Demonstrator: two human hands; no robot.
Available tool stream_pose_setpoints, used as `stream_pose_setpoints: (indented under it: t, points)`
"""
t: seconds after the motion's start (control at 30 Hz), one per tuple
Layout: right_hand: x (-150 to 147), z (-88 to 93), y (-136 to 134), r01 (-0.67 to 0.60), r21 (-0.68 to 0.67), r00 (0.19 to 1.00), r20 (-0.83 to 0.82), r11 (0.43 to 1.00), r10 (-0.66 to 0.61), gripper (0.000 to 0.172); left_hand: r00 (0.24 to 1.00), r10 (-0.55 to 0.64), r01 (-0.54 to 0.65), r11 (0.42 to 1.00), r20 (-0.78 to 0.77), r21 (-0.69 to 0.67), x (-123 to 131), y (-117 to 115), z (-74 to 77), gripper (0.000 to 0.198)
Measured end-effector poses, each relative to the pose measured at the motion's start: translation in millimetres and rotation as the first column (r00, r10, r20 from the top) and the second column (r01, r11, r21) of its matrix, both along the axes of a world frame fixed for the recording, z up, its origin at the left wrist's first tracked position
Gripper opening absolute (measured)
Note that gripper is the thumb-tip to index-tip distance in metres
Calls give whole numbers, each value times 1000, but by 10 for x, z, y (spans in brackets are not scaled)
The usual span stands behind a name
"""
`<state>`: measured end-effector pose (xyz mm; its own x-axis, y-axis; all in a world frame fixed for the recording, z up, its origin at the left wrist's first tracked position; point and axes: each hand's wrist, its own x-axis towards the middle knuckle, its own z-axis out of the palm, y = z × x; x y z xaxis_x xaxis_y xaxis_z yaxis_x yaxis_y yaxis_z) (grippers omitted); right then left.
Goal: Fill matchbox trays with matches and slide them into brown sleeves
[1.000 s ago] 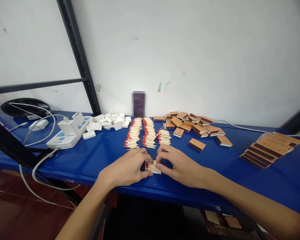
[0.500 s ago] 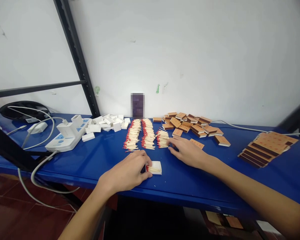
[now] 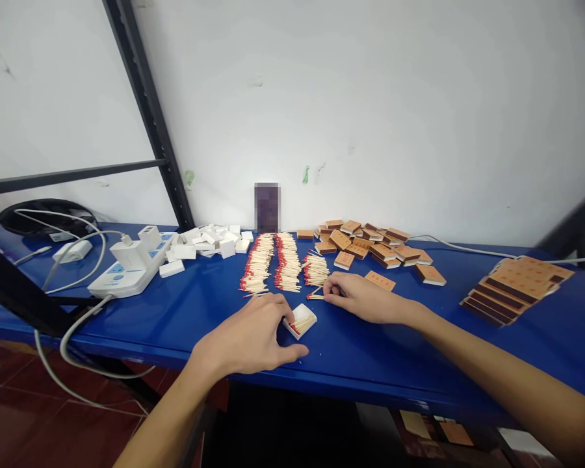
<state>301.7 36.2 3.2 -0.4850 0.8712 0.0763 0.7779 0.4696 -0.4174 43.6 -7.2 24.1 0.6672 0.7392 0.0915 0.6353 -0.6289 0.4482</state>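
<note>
A small white matchbox tray with several red-tipped matches in it rests tilted round on the blue table. The fingertips of my left hand touch its left corner, while the thumb is spread away from it, so that hand is open. My right hand is closed in a pinch on a few matches, whose red heads point left. These are just in front of the smallest match pile. Two longer rows of matches, the left row and the middle row, lie beside it.
White empty trays are heaped at back left, near a power strip with cables. Orange-brown matchboxes are piled at back right. Flat printed cardboard sleeves are stacked far right. A black shelf post rises at left.
My left thumb has let go of the tray, which has turned at an angle. My right hand has drawn a few matches from the small pile towards me.
</note>
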Motion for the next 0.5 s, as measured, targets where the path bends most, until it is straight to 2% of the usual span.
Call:
stream_pose_setpoints:
  t: [0.1, 0.17, 0.33, 0.5]
  points:
    - [-11, 43, 1, -5, -97, 1000, -16, 995, 4, 21, 1000, 25, -25, 1000, 12, 12, 53, 8, -27, 33]
    - [-20, 47, 4, 0, -102, 1000, -12, 995, -2, 21, 999, 31, -31, 999, 11, 11, 55, 21, -46, 26]
    - [-39, -11, 18, 8, 71, 999, 34, 997, -11, 17, 1000, 29, -29, 1000, -12, -6, -20, 38, -45, 19]
    - [-48, -18, -5, -54, 205, 999, 14, 977, 52, 13, 999, 44, -44, 999, -24, 2, -34, 37, -22, 19]
